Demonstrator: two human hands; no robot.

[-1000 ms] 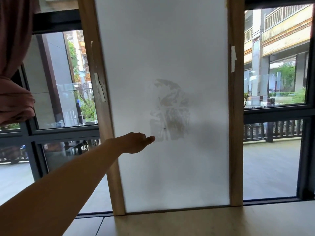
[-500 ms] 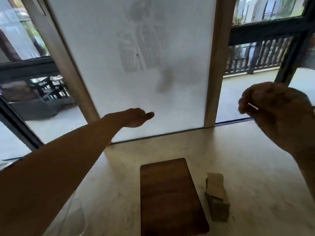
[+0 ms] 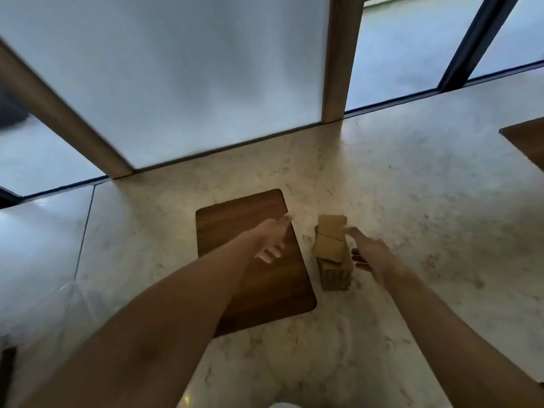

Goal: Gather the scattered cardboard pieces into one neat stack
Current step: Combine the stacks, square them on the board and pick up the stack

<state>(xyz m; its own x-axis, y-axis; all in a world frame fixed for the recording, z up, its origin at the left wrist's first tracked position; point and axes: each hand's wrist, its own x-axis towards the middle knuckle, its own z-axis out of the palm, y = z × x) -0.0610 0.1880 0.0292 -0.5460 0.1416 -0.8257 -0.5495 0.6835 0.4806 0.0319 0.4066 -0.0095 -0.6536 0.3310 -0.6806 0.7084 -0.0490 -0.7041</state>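
A stack of small tan cardboard pieces (image 3: pixel 331 245) stands on the pale stone table (image 3: pixel 412 201), just right of a dark wooden board (image 3: pixel 232 219). The top pieces sit slightly askew. My right hand (image 3: pixel 369 253) is at the stack's right side, fingers apart, its forefinger tip touching the upper edge. My left hand (image 3: pixel 272 238) hovers over the board to the left of the stack, fingers spread, holding nothing.
A frosted white panel (image 3: pixel 182 78) with wooden posts stands at the table's far edge, windows on both sides. A second dark board (image 3: pixel 527 142) pokes in at the right edge. A clear plastic item (image 3: pixel 44 313) lies at the left.
The view has tilted down from the window to the table. Both hands have come down and inward toward the cardboard stack; the right hand has opened from a closed fist.
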